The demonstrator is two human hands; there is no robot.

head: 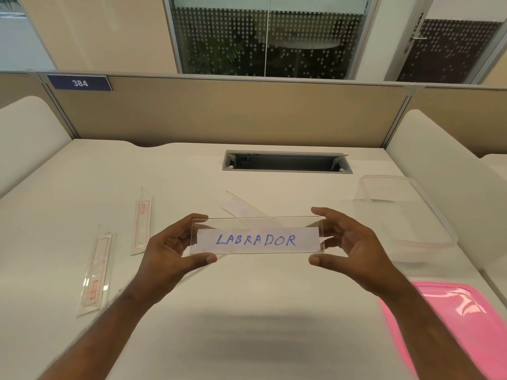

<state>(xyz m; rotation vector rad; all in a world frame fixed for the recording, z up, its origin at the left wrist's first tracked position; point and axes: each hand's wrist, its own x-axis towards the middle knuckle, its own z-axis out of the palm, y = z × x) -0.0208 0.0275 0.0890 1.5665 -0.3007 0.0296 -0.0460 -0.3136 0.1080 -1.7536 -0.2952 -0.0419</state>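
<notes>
Head camera: a clear acrylic sign holder [256, 224], with a white paper strip [307, 239] lettered LABRADOR in blue inside it, is held level above a white desk [247, 311]. The left hand [170, 248] pinches its left end and the right hand [348, 242] pinches its right end, thumbs beneath. It is probably best gripped by the edges only (fingerprints would show), with the strip centred. Count: four holders, namely one held, one bare holder [241, 208] lying just behind, and two red-printed wrapped holders [142, 220] at left; one clear plastic tub [384, 187]; one pink lid [452, 311].
</notes>
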